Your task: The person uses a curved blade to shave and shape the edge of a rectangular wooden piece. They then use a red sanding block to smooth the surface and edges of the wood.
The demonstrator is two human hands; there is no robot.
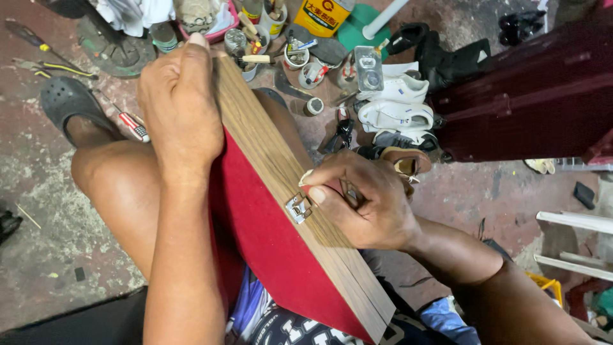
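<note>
A wooden box (300,198) with a red felt lining (268,236) stands tilted on my lap, its wood-grain edge facing up. My left hand (182,105) grips the far top corner of the box and holds it steady. My right hand (361,201) rests on the wooden edge, its thumb against a small metal clasp (298,207). The fingers pinch a small tool whose tip is hidden at the clasp. My bare knee (115,179) shows under the left arm.
Beyond the box, the concrete floor holds several tins and jars with tools (268,38), a yellow glue can (322,16), screwdrivers (131,121), white shoes (393,105) and a dark sandal (67,102). A dark red case (530,96) stands at right.
</note>
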